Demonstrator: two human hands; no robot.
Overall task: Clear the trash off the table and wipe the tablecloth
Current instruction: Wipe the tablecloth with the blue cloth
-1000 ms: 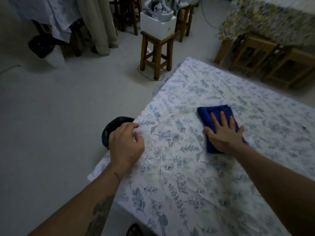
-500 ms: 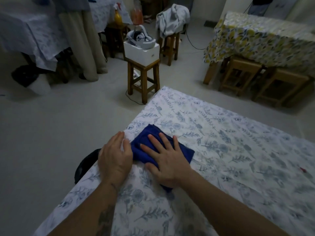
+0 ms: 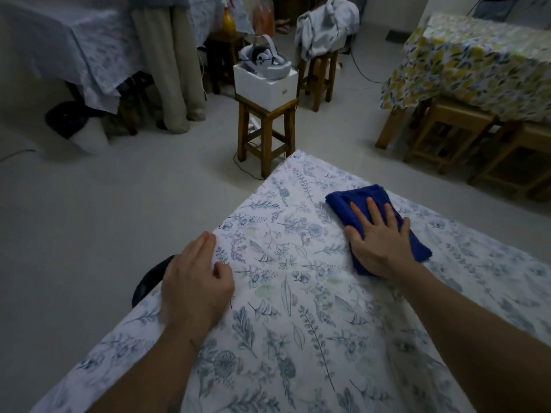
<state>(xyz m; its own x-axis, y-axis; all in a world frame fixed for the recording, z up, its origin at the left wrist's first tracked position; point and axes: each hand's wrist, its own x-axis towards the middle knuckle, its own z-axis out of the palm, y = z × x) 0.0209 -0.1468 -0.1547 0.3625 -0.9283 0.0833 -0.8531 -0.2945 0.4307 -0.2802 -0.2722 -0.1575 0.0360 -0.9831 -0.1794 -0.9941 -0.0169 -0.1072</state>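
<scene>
A white tablecloth (image 3: pixel 298 323) with a blue leaf print covers the table in front of me. On it, toward the far corner, lies a folded dark blue cloth (image 3: pixel 360 198). My right hand (image 3: pixel 378 242) lies flat on that cloth with fingers spread, pressing it down. My left hand (image 3: pixel 193 287) rests palm down on the tablecloth at the table's left edge, fingers together, holding nothing. No trash shows on the visible part of the cloth.
A dark round bin (image 3: pixel 149 281) sits on the floor by the left edge, partly hidden by my left hand. Beyond the far corner stands a wooden stool (image 3: pixel 265 135) carrying a white box (image 3: pixel 265 84). Wooden stools (image 3: pixel 447 132) and a yellow-patterned table (image 3: pixel 477 61) are at right.
My right hand has slid the blue cloth away from my left hand, to the right and farther along the table. The left hand stays at the left edge.
</scene>
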